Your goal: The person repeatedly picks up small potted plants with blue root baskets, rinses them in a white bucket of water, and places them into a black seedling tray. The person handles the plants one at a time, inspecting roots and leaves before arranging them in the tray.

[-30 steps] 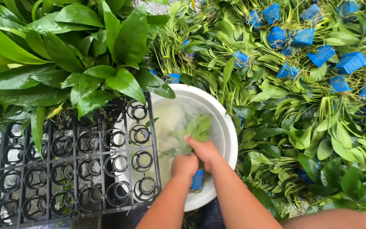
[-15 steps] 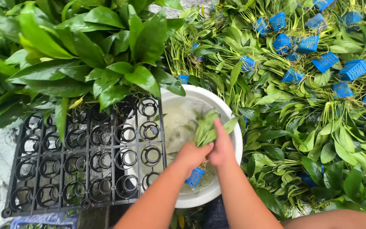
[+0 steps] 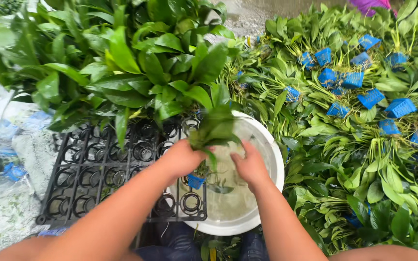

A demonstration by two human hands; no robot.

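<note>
My left hand (image 3: 182, 157) grips a small leafy green plant (image 3: 215, 128) by its stem; its little blue net pot (image 3: 195, 181) hangs just below my fist. The plant is held over the left rim of a white bowl (image 3: 272, 150) of cloudy water. My right hand (image 3: 250, 166) hovers over the water beside the plant, fingers loosely curled, holding nothing I can see. A black plastic tray (image 3: 93, 169) with round holes lies left of the bowl, under my left forearm.
Potted leafy plants (image 3: 136, 63) fill the tray's far rows. A heap of loose plants with blue net pots (image 3: 368, 99) spreads to the right of the bowl. Grey plastic sheeting (image 3: 6, 145) lies at the far left.
The plant has come up out of the water and moved left toward the black tray, held by my left hand. My right hand has let go of it and stays over the bowl.
</note>
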